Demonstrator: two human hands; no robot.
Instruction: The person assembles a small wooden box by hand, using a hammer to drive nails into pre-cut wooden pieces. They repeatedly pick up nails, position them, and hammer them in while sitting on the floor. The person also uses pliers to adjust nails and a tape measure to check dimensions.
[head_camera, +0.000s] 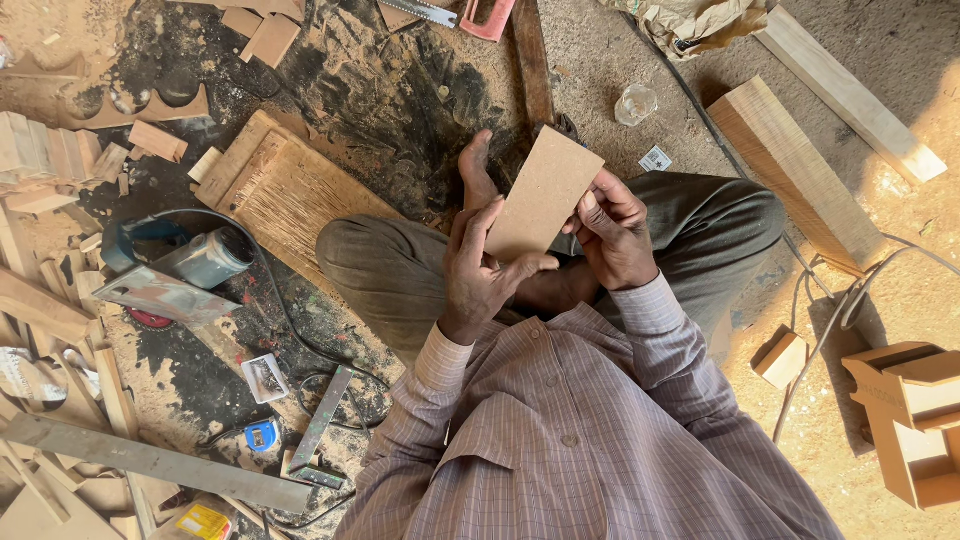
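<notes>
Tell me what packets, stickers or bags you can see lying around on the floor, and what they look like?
Small square label: on the sandy floor past the person's knee, white with dark marks.
Small clear packet: on the dusty floor at left, whitish, dark bits inside.
Yellow packet: bottom edge, left, flat, yellow with some red.
Crumpled paper bag: top edge, tan and wrinkled.

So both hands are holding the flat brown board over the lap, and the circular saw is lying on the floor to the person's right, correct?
Not quite. In the head view the left hand and right hand do hold the board over the lap, but the circular saw lies on the floor to the person's left.
</notes>
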